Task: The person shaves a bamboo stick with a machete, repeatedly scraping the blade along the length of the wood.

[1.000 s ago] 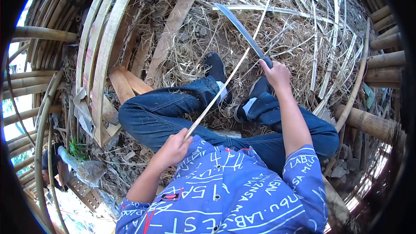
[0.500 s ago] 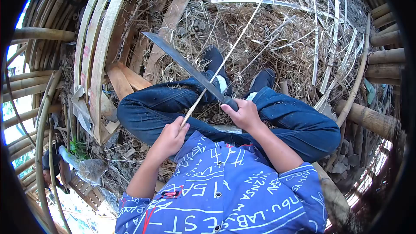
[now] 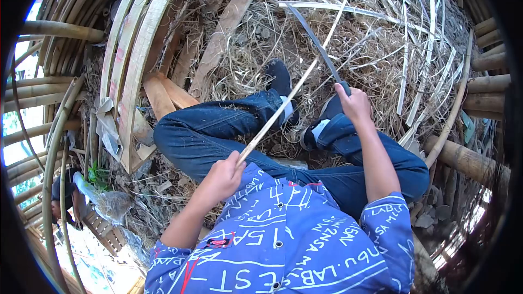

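A long pale bamboo strip [image 3: 286, 100] slants up and to the right from my left hand [image 3: 223, 177], whose fingers are wrapped round its lower end. My right hand [image 3: 355, 104], farther forward, is closed on the dark handle of a machete [image 3: 320, 46]. The blade points up and to the left, its middle beside or crossing the strip near the strip's upper half. The strip passes above my crossed legs in dark jeans [image 3: 218, 136].
Wooden slats [image 3: 143, 49] stand at the left. Curly shavings [image 3: 348, 38] and loose pale strips [image 3: 404, 49] cover the ground ahead. Bamboo poles [image 3: 468, 160] lie on the right. Another person [image 3: 68, 196] is at the lower left.
My right hand has moved forward and to the right with the machete, whose blade now points more steeply away from me. The strip is turned slightly, and my left hand has shifted a little right.
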Demonstrator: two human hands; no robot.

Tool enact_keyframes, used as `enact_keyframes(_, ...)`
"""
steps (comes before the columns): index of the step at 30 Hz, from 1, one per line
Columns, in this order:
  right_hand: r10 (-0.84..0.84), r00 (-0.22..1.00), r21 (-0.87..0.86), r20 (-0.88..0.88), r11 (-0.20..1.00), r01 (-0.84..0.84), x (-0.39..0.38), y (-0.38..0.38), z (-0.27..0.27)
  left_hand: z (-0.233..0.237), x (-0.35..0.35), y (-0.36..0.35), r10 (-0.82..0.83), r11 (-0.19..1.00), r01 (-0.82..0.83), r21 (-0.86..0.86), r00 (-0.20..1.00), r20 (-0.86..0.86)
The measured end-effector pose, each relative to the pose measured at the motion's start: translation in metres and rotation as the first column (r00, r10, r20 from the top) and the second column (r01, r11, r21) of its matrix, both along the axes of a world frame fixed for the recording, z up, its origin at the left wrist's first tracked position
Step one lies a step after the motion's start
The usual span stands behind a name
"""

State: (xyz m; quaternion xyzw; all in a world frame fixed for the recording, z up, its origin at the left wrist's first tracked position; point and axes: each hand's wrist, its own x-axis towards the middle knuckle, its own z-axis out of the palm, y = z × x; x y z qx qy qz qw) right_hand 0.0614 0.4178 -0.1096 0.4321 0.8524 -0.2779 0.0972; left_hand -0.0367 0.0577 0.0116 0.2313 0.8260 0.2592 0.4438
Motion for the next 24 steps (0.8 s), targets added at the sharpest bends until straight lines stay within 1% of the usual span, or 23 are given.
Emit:
enact_keyframes(2,-0.098,0.994,-0.169,-0.046,0.982,0.089,-0.009,-0.030,0.023,-0.001,0.000,0.006,0.066,0.997,-0.068,-0.036,0.996,-0.064)
enact_keyframes(3,-0.014,0.993,-0.193,-0.116,0.981,-0.009,-0.006,-0.046,0.018,-0.002,-0.001,0.010,0.028,0.999,-0.032,-0.028,0.990,-0.141)
enact_keyframes(4,0.068,0.980,-0.216,-0.189,0.970,-0.109,-0.002,-0.066,0.012,-0.001,-0.003,0.015,0.028,0.999,-0.033,-0.034,0.990,-0.135)
enact_keyframes(6,0.195,0.952,-0.269,-0.236,0.928,-0.257,-0.003,-0.106,0.029,0.000,-0.006,0.022,-0.082,0.991,0.054,-0.124,0.967,-0.239)
enact_keyframes(8,0.335,0.921,-0.248,-0.197,0.892,-0.378,-0.006,-0.119,0.043,0.000,-0.008,0.016,-0.121,0.984,0.087,-0.155,0.967,-0.226)
enact_keyframes(10,0.314,0.931,-0.276,-0.184,0.893,-0.355,-0.006,-0.116,0.038,0.005,-0.007,0.012,-0.096,0.990,0.072,-0.117,0.972,-0.213)
enact_keyframes(12,0.248,0.955,-0.253,-0.162,0.925,-0.284,-0.010,-0.100,0.032,0.006,-0.006,0.011,-0.106,0.989,0.081,-0.125,0.972,-0.207)
enact_keyframes(13,0.249,0.961,-0.176,-0.123,0.947,-0.268,-0.009,-0.088,0.017,0.006,-0.005,0.011,-0.108,0.988,0.081,-0.134,0.972,-0.207)
enact_keyframes(14,0.217,0.974,-0.191,-0.062,0.956,-0.224,-0.008,-0.072,0.006,0.005,-0.003,0.011,-0.102,0.988,0.074,-0.135,0.972,-0.212)
enact_keyframes(17,0.228,0.972,-0.192,-0.050,0.953,-0.233,-0.009,-0.042,-0.010,0.000,0.004,0.014,-0.110,0.986,0.089,-0.141,0.983,-0.146)
enact_keyframes(18,0.248,0.967,-0.157,-0.058,0.955,-0.254,-0.011,-0.038,-0.012,-0.001,0.004,0.015,-0.104,0.987,0.085,-0.136,0.984,-0.144)
enact_keyframes(22,0.290,0.952,-0.078,-0.099,0.951,-0.298,-0.020,-0.033,-0.025,0.001,-0.001,0.016,-0.104,0.984,0.068,-0.165,0.971,-0.218)
enact_keyframes(23,0.323,0.944,-0.024,-0.076,0.945,-0.325,-0.022,-0.032,-0.027,0.002,-0.003,0.013,-0.116,0.982,0.075,-0.174,0.964,-0.238)
enact_keyframes(24,0.322,0.944,-0.032,-0.075,0.945,-0.325,-0.024,-0.031,-0.023,0.003,-0.004,0.010,-0.115,0.981,0.072,-0.180,0.964,-0.241)
